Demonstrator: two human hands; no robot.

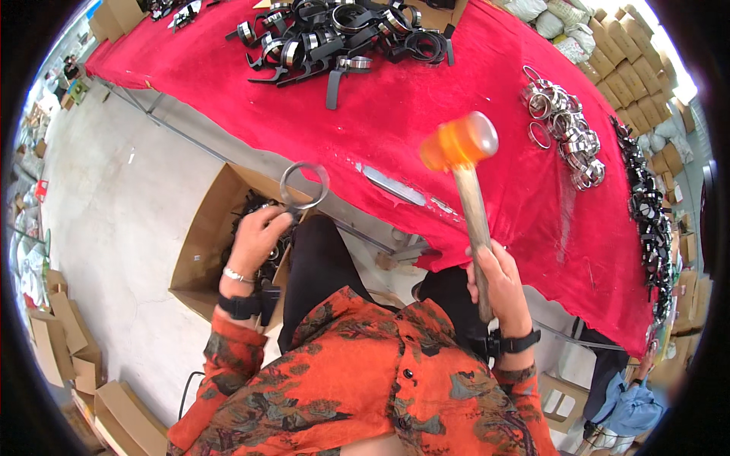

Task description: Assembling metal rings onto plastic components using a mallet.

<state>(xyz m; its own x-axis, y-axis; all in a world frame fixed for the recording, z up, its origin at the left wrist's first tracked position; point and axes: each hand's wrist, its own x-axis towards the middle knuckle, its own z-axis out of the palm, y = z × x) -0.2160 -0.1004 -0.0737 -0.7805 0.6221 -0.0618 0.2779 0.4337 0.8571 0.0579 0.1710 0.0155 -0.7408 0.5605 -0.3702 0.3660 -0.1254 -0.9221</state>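
Observation:
My left hand [257, 239] is closed, fingertips pinching a metal ring [304, 205] by a small dark piece at its lower edge. It hangs above an open carton [196, 235] with dark parts inside, left of my legs. In my right hand [500, 281] a mallet [473, 204] is gripped by the lower part of its wooden handle. The mallet's translucent orange head points up and away, over the red-covered table [395, 133]. A narrow grey metal strip [393, 186] shows near the table's front edge, between the ring and the mallet.
Black handles with metal rings [327, 45] lie heaped at the table's far side. Loose metal rings [566, 133] are piled at the right, with a row of dark parts [650, 220] beyond. Stacked cartons [627, 64] stand behind. A person in blue [631, 406] is at the lower right.

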